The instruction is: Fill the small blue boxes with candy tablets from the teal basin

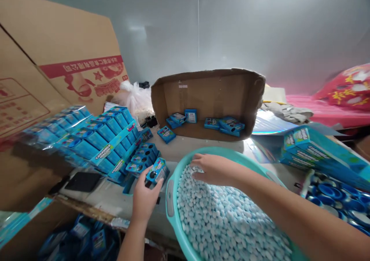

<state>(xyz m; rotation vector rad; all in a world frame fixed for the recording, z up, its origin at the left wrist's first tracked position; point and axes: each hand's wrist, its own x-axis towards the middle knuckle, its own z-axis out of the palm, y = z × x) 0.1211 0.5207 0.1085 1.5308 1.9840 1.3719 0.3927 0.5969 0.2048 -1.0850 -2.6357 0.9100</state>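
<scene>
My left hand [147, 195] is closed around a small blue candy box [157, 170], tilted just left of the turquoise basin [211, 151]. The basin is filled with pale blue and white candies [228, 218]. Over its far left part reaches my right hand [206, 168]. Its fingers are bent down at the candies, with the thumb apart from them; what lies under the palm is hidden. Close behind the held box, several more blue boxes [141, 157] stand in a blue tray.
Left stands a tall stack of banded blue boxes [106, 141] before a large carton [83, 72]. An opened carton [208, 95] lies behind the basin with several blue boxes inside. Blue display cartons [320, 149] and blue-rimmed lids [332, 193] are right. More boxes fill a low carton [86, 234].
</scene>
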